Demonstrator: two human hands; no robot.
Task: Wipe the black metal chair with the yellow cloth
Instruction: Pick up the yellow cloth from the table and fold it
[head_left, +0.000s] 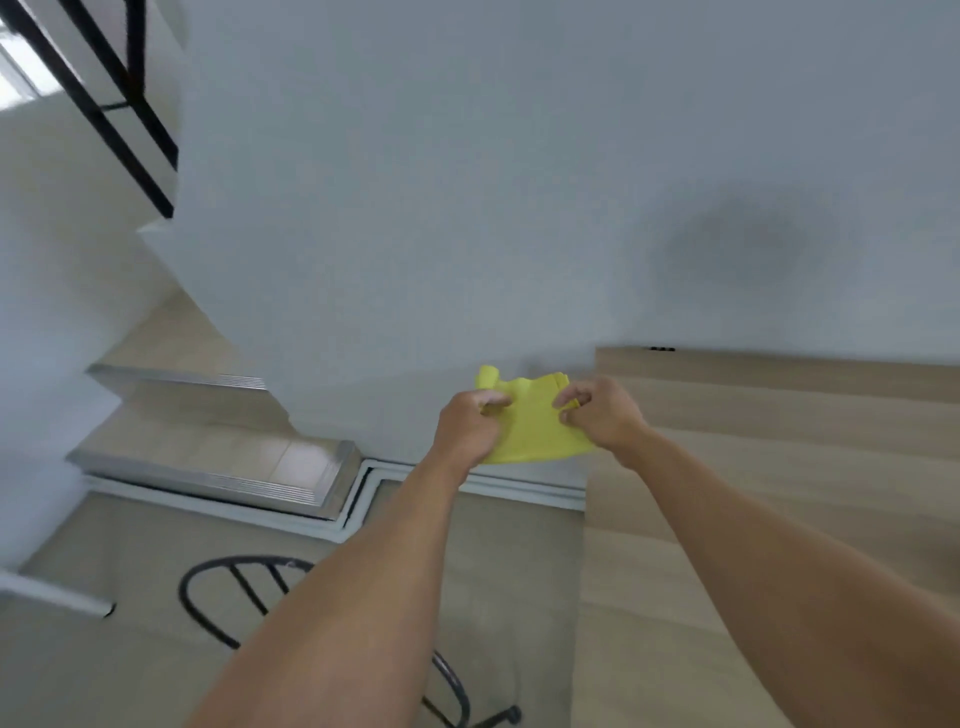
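"Where does the person have the yellow cloth (532, 434)?"

"Up in the air in front of the pale wall (467, 208), stretched between both hands. The left grip (467, 428) is clamped on its left edge, fingers curled into the fabric. The right grip (597, 415) pinches the right edge."

"And the black metal chair (248, 591)?"

"Down on the floor, partly hidden under the left forearm, well apart from the cloth. A wooden desk (753, 467) is to the right, tiled steps (218, 457) to the left."
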